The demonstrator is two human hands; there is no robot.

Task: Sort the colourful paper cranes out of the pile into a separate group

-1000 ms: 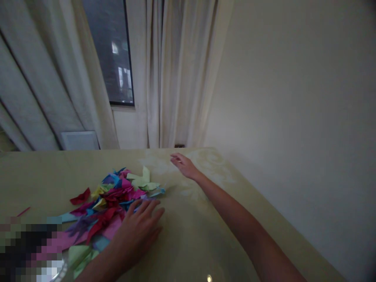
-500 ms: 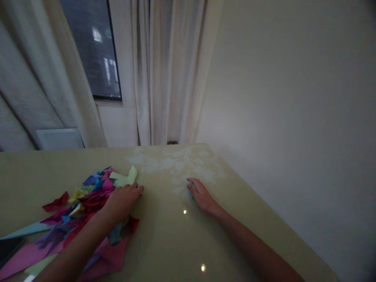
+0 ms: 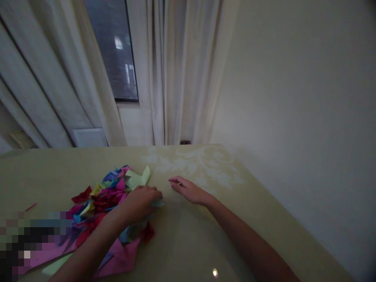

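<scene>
My left hand (image 3: 141, 201) curls its fingers around a pale scrap (image 3: 159, 203) at the right edge of the paper pile (image 3: 100, 199); my right hand (image 3: 188, 190), fingers slack and empty, has slid closer across the surface (image 3: 190, 243).

The scene is dimly lit and grainy. A small glare spot is seen on the glossy bench (image 3: 188, 243). The lower left corner is pixelated.

A pixelated patch (image 3: 32, 239) blots out the near-left end of the paper pile (image 3: 100, 199). The left hand (image 3: 141, 201) covers the scraps under it, and its curled fingers (image 3: 155, 194) hide whether they pinch the pale scrap (image 3: 160, 203). The forearms (image 3: 249, 250) and the counter (image 3: 205, 235) run off the bottom edge. Dim light blurs the pile's folds.
</scene>
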